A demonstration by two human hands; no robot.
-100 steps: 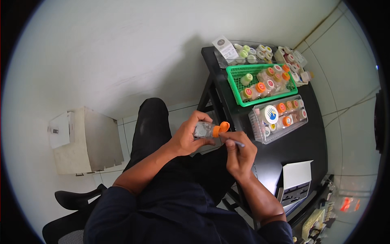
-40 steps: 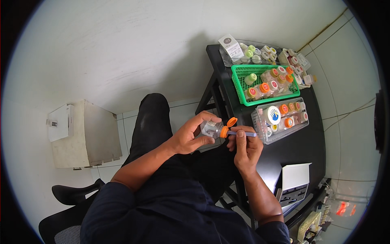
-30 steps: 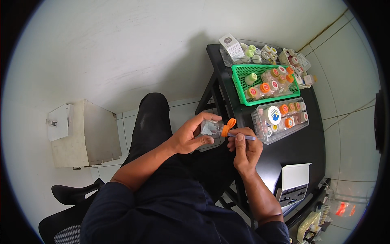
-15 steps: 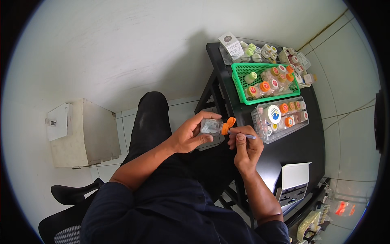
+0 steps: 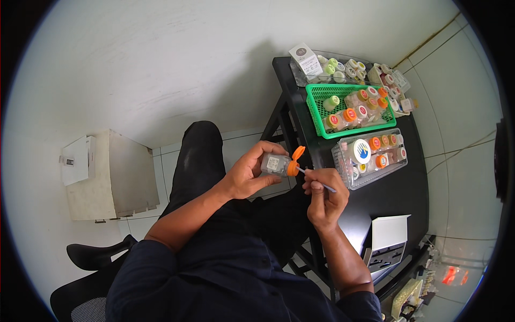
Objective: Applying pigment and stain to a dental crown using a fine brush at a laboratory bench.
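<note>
My left hand (image 5: 245, 176) is wrapped round a small clear bottle (image 5: 274, 165) that lies tilted on its side, mouth toward the right. A pale label shows on the bottle, and its orange flip-top cap (image 5: 293, 168) has the lid raised. Between the fingers of my right hand (image 5: 327, 199) is a thin pale-purple stick (image 5: 330, 189), gripped like a pen. Its tip reaches the cap's mouth; I cannot tell whether it goes inside. Both hands are above my lap, left of the table edge.
On the black table (image 5: 354, 206) stand a green basket (image 5: 316, 115) and a clear plastic basket (image 5: 343, 180), both with several capped bottles. More bottles and a white box (image 5: 306, 59) stand farther back. An opened white case (image 5: 390, 232) lies nearer. At left is a pale cabinet (image 5: 88, 201).
The bottle has turned in my left hand, so its label now shows and the raised lid has shifted slightly left and up. My right hand has shifted slightly, and the stick slants more steeply.
</note>
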